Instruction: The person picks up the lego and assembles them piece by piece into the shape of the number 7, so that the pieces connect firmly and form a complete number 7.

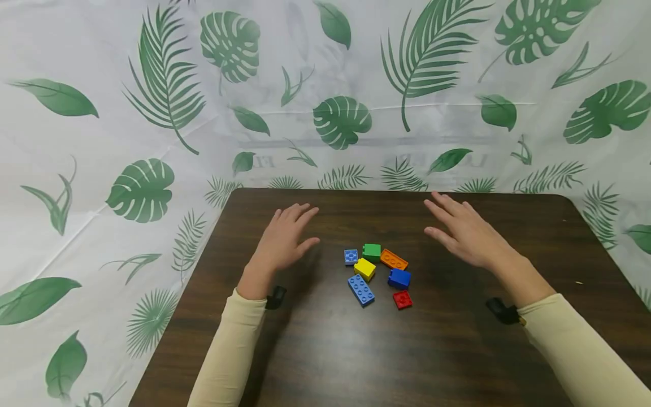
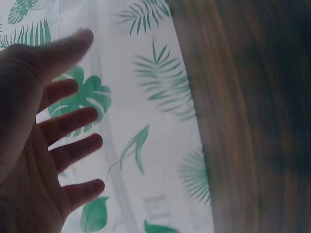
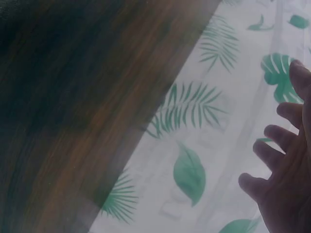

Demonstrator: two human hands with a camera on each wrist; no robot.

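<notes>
Both hands hover above the table on either side of a small cluster of toy building bricks. My left hand (image 1: 282, 242) is left of the cluster, fingers spread and holding nothing; the left wrist view shows its palm and fingers (image 2: 73, 154). To the right, my right hand (image 1: 467, 233) is likewise spread and free of any object. Between them lie a small light-blue brick (image 1: 351, 257), a green brick (image 1: 372, 252), a yellow brick (image 1: 364, 269), an orange plate brick (image 1: 394, 260), a dark-blue brick (image 1: 399, 278), a long blue brick (image 1: 361, 290) and a red square brick (image 1: 402, 299).
The bricks lie on a dark wood-grain table (image 1: 325, 362). Behind it and along its left side hangs a white sheet with green leaf prints (image 1: 285, 130). Black wrist cameras sit under the left wrist (image 1: 276, 297) and the right wrist (image 1: 502, 311).
</notes>
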